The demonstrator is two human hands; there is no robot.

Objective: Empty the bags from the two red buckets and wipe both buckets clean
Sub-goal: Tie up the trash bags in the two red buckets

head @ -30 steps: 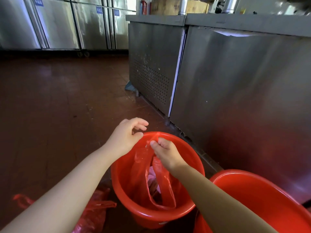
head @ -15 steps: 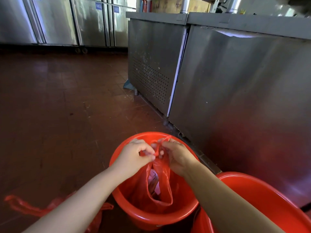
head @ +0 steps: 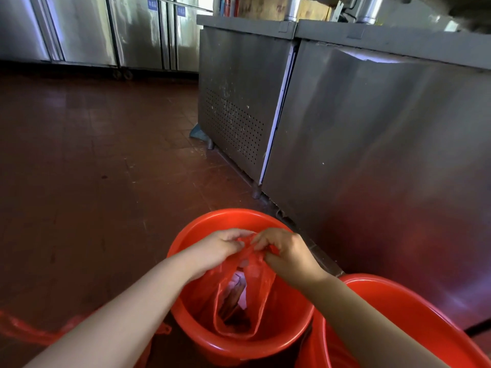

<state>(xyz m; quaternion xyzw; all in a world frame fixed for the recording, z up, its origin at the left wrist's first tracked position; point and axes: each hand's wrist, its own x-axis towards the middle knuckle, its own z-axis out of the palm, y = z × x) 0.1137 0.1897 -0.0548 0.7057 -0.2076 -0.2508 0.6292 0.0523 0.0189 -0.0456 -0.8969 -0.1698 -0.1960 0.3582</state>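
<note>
A thin red plastic bag hangs inside a red bucket that stands on the floor at the near centre of the scene. The bag's top is gathered into a bunch just above the bucket's mouth, and both of a person's hands meet there. The left hand has its fingers curled and pinches the gathered plastic from the left; the right hand has its fingers curled and pinches the same bunch from the right, so the two hands almost touch. Below the hands the bag gapes open, and pale, crumpled contents show inside it, too unclear to identify. Just to the right of this bucket, at the near right corner, is a second red bucket, only partly in view. At the near left, more crumpled red plastic lies on the floor, partly hidden behind the left forearm. The floor is dark reddish-brown tile. To the right and farther away stands a stainless steel counter unit with a perforated panel on its left section. Along the far wall are tall stainless steel cabinets.
</note>
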